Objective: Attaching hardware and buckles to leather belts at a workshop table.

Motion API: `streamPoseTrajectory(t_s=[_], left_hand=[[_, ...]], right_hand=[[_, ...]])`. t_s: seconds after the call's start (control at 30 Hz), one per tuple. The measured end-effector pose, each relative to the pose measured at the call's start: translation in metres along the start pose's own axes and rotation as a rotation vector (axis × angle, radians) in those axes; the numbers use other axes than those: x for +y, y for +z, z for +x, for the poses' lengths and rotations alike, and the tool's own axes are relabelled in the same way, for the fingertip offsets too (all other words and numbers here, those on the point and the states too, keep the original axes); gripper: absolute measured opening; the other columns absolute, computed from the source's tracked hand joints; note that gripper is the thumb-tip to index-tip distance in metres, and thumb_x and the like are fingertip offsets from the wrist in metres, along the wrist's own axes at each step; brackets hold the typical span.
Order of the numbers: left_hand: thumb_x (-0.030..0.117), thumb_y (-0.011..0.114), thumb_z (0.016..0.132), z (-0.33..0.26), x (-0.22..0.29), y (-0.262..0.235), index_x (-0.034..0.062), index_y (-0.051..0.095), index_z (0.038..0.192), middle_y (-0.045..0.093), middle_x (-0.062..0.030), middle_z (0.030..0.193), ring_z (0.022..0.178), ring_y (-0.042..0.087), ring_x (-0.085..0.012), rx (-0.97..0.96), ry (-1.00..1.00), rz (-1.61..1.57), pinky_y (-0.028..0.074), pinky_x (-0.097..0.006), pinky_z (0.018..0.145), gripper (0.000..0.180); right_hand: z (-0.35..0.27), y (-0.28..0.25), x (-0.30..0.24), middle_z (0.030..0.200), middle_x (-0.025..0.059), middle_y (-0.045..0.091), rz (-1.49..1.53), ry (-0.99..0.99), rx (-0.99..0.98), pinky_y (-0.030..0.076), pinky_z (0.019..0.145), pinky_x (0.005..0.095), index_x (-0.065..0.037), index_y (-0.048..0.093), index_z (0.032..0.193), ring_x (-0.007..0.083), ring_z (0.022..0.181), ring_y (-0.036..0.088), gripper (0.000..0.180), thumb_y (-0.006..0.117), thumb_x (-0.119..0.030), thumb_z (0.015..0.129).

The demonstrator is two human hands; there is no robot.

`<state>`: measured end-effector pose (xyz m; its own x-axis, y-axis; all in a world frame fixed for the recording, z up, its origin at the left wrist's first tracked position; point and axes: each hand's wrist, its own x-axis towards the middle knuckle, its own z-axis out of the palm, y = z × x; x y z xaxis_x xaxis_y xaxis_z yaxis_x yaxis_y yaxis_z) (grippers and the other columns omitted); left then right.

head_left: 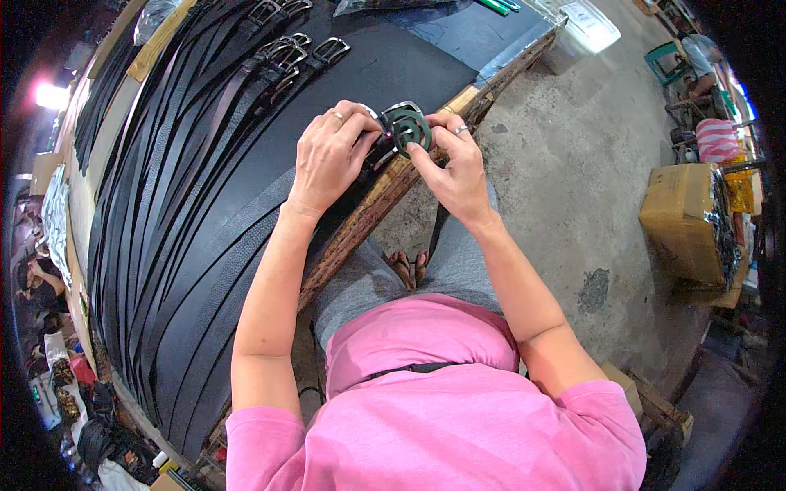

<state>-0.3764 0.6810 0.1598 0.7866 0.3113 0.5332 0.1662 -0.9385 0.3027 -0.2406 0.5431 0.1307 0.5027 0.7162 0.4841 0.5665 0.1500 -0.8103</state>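
1. A grey concrete floor (557,172), marked by dark patches (594,290), spreads to the right of the worktop (401,61).
2. The worktop has a dark surface and a rough wooden edge (370,208).
3. A bright light (51,96) glares at far left.
4. A green chair (655,56) stands at upper right.
5. A brown cardboard box (678,214) sits at right.
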Motion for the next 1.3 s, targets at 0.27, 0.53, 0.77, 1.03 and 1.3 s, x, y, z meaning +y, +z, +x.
streamPoseTrajectory(t_s=[0.27,0.53,0.77,1.03,1.3], left_hand=[[0.006,0.067,0.083,-0.014,-0.001,0.006,0.0022,0.064,0.087,0.063,-0.0086,0.097,0.090,0.060,-0.0230,0.265,-0.348,-0.328,0.047,-0.032,0.082,0.006],[0.000,0.068,0.080,-0.023,0.000,0.013,-0.0008,0.063,0.083,0.059,-0.0101,0.088,0.083,0.057,-0.0222,0.406,-0.401,-0.299,0.047,-0.031,0.073,0.006],[0.003,0.068,0.082,-0.025,-0.002,0.014,-0.0006,0.062,0.085,0.061,-0.0090,0.090,0.086,0.058,-0.0221,0.411,-0.405,-0.330,0.046,-0.031,0.078,0.007],[0.002,0.067,0.082,-0.025,-0.003,0.013,-0.0006,0.063,0.085,0.061,-0.0093,0.089,0.086,0.058,-0.0219,0.409,-0.397,-0.331,0.046,-0.031,0.078,0.006],[0.003,0.066,0.083,-0.026,-0.004,0.012,-0.0004,0.062,0.087,0.062,-0.0095,0.093,0.088,0.058,-0.0214,0.399,-0.441,-0.347,0.046,-0.031,0.080,0.006]], right_hand=[[0.006,-0.002,-0.009,0.092,0.0162,0.062,0.020,0.110,0.047,0.047,0.077,0.0353,0.003,0.062,0.084,0.0282,0.090,0.060,0.013,0.067,-0.009,0.079],[0.024,0.018,-0.024,0.091,0.0178,0.062,0.022,-0.031,-0.043,0.047,0.074,0.0363,0.003,0.062,0.083,0.0304,0.085,0.060,0.012,0.065,-0.007,0.079],[0.025,0.025,-0.022,0.090,0.0178,0.059,-0.085,-0.082,-0.082,0.047,0.071,0.0369,0.005,0.060,0.084,0.0320,0.082,0.059,0.013,0.065,-0.007,0.079],[0.025,0.028,-0.022,0.092,0.0179,0.059,-0.117,-0.065,-0.091,0.047,0.071,0.0366,0.005,0.060,0.081,0.0314,0.083,0.060,0.014,0.066,-0.007,0.078],[0.025,0.024,-0.026,0.091,0.0174,0.058,-0.118,-0.073,-0.110,0.047,0.069,0.0371,0.006,0.059,0.081,0.0306,0.082,0.059,0.014,0.065,-0.006,0.079]])
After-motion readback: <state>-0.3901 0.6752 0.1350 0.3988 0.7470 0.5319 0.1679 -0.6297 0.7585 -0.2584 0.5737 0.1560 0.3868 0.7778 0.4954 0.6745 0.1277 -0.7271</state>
